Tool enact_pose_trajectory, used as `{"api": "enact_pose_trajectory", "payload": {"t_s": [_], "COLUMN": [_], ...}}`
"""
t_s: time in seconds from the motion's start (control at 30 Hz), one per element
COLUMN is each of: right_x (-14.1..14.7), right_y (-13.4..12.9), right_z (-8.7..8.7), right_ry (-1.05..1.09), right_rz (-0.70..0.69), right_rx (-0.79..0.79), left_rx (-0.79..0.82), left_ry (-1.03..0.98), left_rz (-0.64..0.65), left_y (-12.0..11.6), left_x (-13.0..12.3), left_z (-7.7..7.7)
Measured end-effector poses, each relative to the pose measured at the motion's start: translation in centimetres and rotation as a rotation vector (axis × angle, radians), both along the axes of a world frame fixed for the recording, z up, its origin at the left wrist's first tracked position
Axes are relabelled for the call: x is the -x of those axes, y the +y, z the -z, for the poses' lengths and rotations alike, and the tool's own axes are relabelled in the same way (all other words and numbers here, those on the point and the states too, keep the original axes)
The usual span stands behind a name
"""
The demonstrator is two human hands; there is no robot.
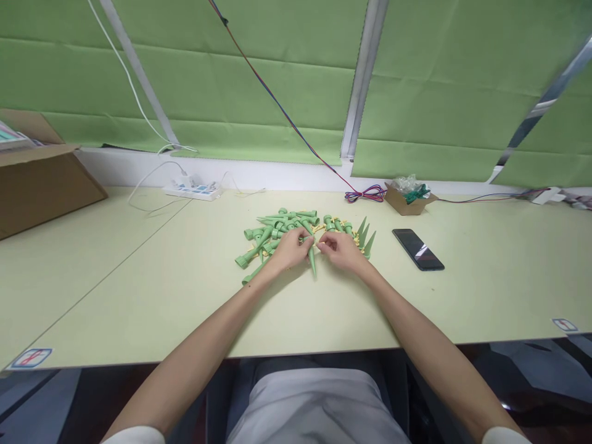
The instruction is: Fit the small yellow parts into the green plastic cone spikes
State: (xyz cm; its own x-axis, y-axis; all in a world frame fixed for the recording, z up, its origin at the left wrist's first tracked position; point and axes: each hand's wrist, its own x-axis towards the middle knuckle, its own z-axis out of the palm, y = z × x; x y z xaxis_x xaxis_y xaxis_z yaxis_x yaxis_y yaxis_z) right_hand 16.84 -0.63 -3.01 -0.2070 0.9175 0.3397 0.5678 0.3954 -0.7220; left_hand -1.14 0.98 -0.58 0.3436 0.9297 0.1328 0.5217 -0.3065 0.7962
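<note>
My left hand [295, 248] is closed on a green spike [312, 262], whose pointed end aims down toward the table's front edge. Just to its right, my right hand [340, 250] pinches a small pale yellow piece [320, 245] close to the spike. Behind and left of my left hand lies a heap of green spikes with round caps [254, 251]. More green capped spikes [328, 222] and several bare pointed ones [369, 244] lie behind and right of my right hand, with small yellow pieces among them.
A black phone [418, 249] lies right of my hands. Behind it are a small cardboard box [407, 205] with plastic and green items, and a coiled red-blue cable [365, 195]. A power strip [198, 191] sits back left, near a large cardboard box [46, 185] at the left edge.
</note>
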Motion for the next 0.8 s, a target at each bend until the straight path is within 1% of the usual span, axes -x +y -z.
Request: {"api": "enact_pose_trajectory", "payload": {"t_s": [0.2, 0.37, 0.8], "right_x": [-0.06, -0.12, -0.06], "right_y": [0.11, 0.23, 0.21], "right_z": [0.21, 0.38, 0.26], "right_ry": [0.004, 0.018, 0.018], "right_rz": [-0.011, -0.018, -0.029], "right_rx": [0.007, 0.009, 0.022], "left_rx": [-0.002, -0.036, -0.044], "left_ry": [-0.009, -0.005, -0.017], "left_rz": [0.001, 0.000, 0.005], "left_y": [0.07, 0.15, 0.21], "left_x": [-0.05, -0.04, -0.05], "left_z": [0.09, 0.23, 0.44]}}
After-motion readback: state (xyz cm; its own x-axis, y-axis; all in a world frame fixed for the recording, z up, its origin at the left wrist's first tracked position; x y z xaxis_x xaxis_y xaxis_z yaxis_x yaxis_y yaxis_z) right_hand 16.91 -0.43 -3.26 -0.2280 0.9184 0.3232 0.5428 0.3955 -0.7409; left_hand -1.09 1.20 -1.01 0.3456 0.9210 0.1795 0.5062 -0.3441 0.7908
